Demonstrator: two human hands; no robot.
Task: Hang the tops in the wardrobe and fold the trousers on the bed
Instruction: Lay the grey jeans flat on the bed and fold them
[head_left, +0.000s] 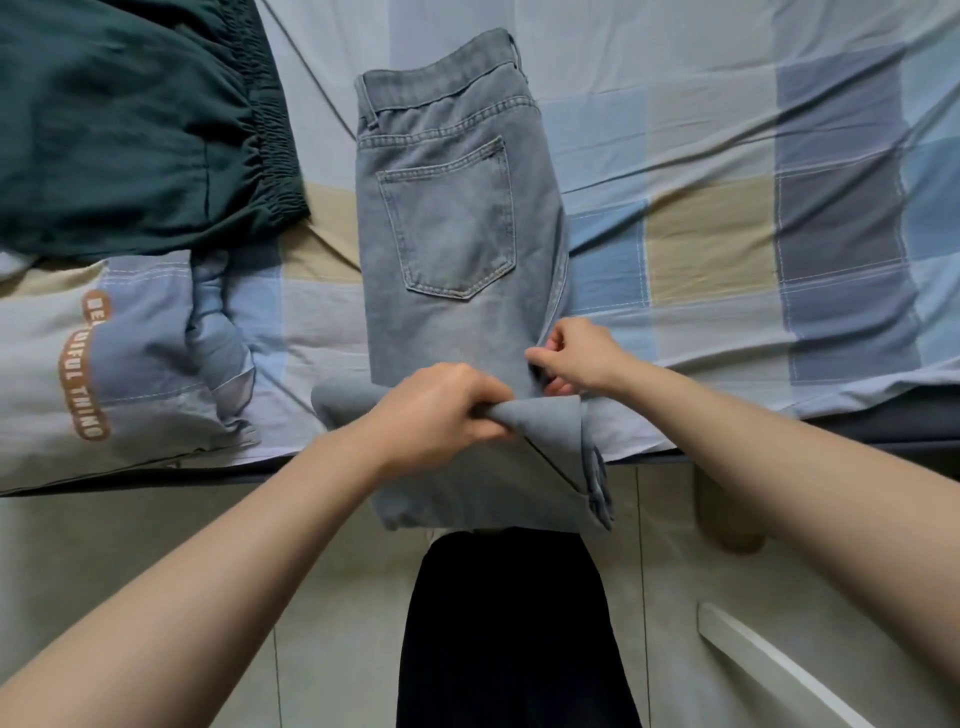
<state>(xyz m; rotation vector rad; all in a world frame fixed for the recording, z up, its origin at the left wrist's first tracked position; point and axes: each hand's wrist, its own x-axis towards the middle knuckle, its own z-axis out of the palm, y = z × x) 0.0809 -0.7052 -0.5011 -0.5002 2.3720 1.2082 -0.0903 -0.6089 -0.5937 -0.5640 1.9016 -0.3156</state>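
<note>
Grey-blue jeans (457, 218) are laid flat on the checked bed sheet (727, 156), back pocket up. The long axis runs away from the person: the waistband is at the far end, the legs come toward the near bed edge. The leg end is doubled back into a thick fold that hangs just over the mattress edge, in front of the person's dark clothing (509, 623).

The fold is gripped by the left hand (441, 410), fingers curled around the bunched denim at the bed edge. The right side seam of the jeans is pinched by the right hand (576, 358) between thumb and fingertips, just above the fold. The two hands are close together, not touching.

Dark green trousers (130, 130) with an elastic waistband are seen at far left on the bed, well apart from the jeans. Below them a rumpled pillowcase or cover (104, 364) with brown lettering lies on the sheet, near the jeans' left edge but not touching. A light tiled floor (208, 571) is seen below the bed, and a white bar-shaped object (779, 670) lies at lower right; it cannot be identified.
</note>
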